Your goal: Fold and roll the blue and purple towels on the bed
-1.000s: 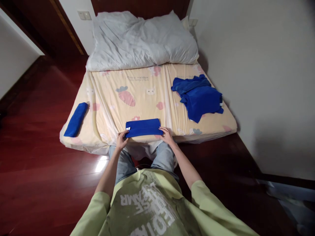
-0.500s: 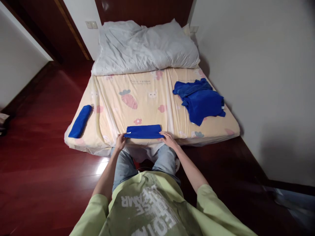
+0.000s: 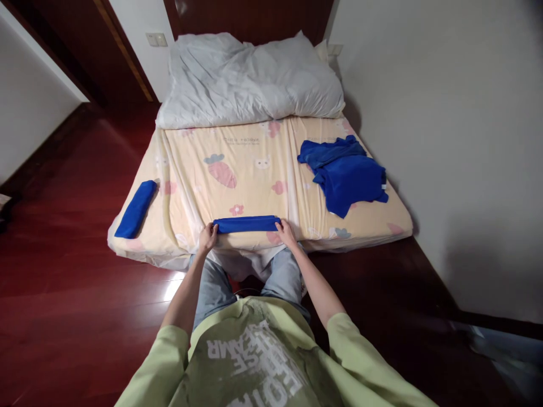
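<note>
**Jointly held: narrow blue cloth (image 3: 246, 224) between left hand (image 3: 207, 237) and right hand (image 3: 287, 233)**

Head view. The narrow blue cloth, folded into a long flat strip, lies crosswise near the front edge of a bed (image 3: 258, 186), directly before the wearer. The left hand pinches its left end between thumb and fingers; the right hand pinches the opposite end likewise. Whether the strip's underside touches the sheet along its whole length cannot be told. Both forearms reach forward from the short sleeves of a pale green shirt (image 3: 254, 356) with white lettering, above light blue jeans (image 3: 280, 274).

Well apart on the wearer's left, a folded blue bundle (image 3: 136, 209) lies aslant near the bed's corner. On the right, a loose blue heap (image 3: 350, 178) rests toward the wall side, with a small white tag at its right margin. The sheet is cream, printed with carrots, flowers and animal faces, and creased lengthwise. At the far end, a rumpled white quilt (image 3: 254, 82) spans the bed before a dark headboard (image 3: 250, 20). Glossy reddish-brown floor (image 3: 63, 271) extends to the left; a pale wall (image 3: 445, 141) borders the right.
</note>
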{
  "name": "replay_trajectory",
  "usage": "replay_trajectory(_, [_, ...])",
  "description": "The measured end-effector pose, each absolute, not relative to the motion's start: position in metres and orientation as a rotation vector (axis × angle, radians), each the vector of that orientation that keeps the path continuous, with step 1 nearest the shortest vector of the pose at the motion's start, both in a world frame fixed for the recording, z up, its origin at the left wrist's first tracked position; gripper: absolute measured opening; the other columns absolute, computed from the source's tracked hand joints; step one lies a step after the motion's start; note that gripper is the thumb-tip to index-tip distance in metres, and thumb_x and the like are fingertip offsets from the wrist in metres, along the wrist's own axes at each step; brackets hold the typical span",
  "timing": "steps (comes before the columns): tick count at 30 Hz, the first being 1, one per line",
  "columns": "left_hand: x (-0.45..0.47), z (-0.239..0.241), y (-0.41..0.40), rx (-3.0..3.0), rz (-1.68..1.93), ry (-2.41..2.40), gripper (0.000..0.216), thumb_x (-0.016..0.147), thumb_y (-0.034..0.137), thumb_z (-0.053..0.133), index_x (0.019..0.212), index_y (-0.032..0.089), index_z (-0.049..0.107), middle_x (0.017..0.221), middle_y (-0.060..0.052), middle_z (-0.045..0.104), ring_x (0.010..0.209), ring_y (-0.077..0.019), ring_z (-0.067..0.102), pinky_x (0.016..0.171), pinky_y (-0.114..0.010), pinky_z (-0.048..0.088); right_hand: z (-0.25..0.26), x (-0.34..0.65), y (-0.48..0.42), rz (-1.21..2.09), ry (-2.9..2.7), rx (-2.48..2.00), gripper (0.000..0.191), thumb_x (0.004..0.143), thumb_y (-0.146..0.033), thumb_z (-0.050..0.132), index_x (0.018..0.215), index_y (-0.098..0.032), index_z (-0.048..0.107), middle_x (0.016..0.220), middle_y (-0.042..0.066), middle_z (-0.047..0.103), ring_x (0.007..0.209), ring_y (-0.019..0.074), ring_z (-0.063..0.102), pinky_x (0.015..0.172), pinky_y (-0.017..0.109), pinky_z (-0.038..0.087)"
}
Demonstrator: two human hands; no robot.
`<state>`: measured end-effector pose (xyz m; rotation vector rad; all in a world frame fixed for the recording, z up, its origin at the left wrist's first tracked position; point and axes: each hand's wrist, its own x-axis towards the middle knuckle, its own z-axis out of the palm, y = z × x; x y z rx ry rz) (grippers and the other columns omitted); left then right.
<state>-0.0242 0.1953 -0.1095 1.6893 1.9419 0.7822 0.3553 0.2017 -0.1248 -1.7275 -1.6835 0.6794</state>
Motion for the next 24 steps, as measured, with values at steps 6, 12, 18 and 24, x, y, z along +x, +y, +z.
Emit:
replay_trajectory(6, [-0.018,-0.092,0.218,1.598,0.473,2.084,0.039,0.099,0.046,0.041,0.094,0.019,0.068,0.092,-0.013,0.075,0.096,-0.0284,0.069,0.081,-0.032,0.048,-0.107,0.344,0.21,0.625,-1.725,-2.017,0.038,0.102,-0.05,0.043,0.107,-0.022,0.069,0.1,0.01,0.074,0.092,0.0243,0.068,0.081,0.031,0.048])
replay_trajectory(12, [-0.009,-0.076,0.222,1.529,0.26,2.153,0.045,0.102,0.046,0.038,0.11,0.017,0.071,0.114,-0.014,0.075,0.111,-0.0287,0.068,0.089,-0.033,0.049,-0.091,0.333,0.215,0.647,-1.654,-2.189,0.04,0.101,-0.053,0.045,0.102,-0.023,0.073,0.104,0.007,0.076,0.093,0.0206,0.07,0.077,0.026,0.047])
replay_trajectory(18, [-0.012,-0.081,0.218,1.502,0.312,2.147,0.04,0.101,0.047,0.044,0.118,0.018,0.067,0.116,-0.012,0.075,0.113,-0.0275,0.068,0.091,-0.033,0.049,-0.082,0.33,0.215,0.676,-1.567,-2.232,0.036,0.097,-0.052,0.053,0.092,-0.024,0.075,0.097,0.006,0.077,0.089,0.0197,0.071,0.071,0.023,0.046])
replay_trajectory(24, [-0.011,-0.084,0.213,1.52,0.355,2.154,0.036,0.1,0.046,0.046,0.112,0.02,0.067,0.11,-0.01,0.075,0.108,-0.0272,0.068,0.09,-0.035,0.05,-0.083,0.329,0.212,0.67,-1.539,-2.189,0.033,0.096,-0.048,0.055,0.089,-0.023,0.074,0.096,0.006,0.078,0.088,0.0191,0.071,0.071,0.023,0.045])
